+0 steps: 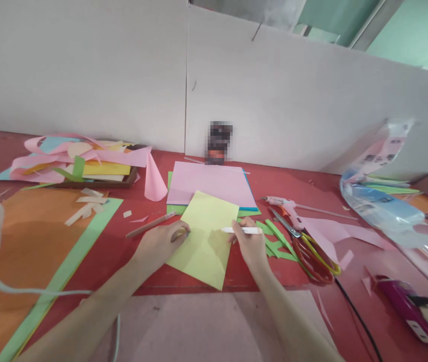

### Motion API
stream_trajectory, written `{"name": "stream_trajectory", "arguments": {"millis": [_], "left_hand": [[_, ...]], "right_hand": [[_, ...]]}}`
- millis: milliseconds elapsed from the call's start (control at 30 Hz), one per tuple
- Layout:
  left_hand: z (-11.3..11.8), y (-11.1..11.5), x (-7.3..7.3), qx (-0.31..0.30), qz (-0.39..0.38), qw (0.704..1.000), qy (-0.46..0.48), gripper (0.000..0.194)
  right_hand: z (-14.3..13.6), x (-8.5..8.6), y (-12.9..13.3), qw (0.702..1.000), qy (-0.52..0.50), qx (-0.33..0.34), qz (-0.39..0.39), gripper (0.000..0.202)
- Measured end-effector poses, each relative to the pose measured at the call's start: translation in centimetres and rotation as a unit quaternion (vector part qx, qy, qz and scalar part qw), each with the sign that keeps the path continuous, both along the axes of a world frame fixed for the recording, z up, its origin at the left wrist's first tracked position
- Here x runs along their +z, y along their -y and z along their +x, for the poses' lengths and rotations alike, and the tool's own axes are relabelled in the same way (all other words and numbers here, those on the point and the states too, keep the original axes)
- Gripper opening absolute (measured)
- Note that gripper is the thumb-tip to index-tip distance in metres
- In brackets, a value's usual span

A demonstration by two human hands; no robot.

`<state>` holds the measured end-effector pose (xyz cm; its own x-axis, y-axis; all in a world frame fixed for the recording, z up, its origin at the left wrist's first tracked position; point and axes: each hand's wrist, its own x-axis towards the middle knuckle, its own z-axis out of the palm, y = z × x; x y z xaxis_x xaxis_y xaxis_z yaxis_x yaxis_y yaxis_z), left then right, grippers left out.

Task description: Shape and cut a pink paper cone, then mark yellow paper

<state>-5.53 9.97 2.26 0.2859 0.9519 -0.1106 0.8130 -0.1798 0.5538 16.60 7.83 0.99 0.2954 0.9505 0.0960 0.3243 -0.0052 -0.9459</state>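
A pale yellow-green sheet of paper (208, 241) lies tilted on the red table, partly over a pink sheet (209, 181). My left hand (166, 239) rests at the sheet's left edge, its fingers curled over the paper. Between the fingers of my right hand (249, 241) is a white pen (244, 230), held almost level at the sheet's right side with its tip pointing left. Just above my left hand is a brownish stick-like pen (151, 224).
Scissors (296, 234), a pink glue gun (289, 208) and green scraps (274, 241) are on the right. Further right lies a magenta tool (406, 311). At left stand a scrap-filled tray (123, 183), a pink cone (154, 181) and orange paper (28, 241). A white wall (274, 100) rises behind.
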Motion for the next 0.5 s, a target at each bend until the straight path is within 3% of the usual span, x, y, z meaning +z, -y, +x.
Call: {"name": "stream_trajectory", "arguments": {"millis": [500], "left_hand": [[-0.06, 0.03, -0.04, -0.009, 0.011, 1.000, 0.010, 0.021]], "right_hand": [[0.00, 0.04, 0.02, 1.000, 0.013, 0.003, -0.002, 0.029]]}}
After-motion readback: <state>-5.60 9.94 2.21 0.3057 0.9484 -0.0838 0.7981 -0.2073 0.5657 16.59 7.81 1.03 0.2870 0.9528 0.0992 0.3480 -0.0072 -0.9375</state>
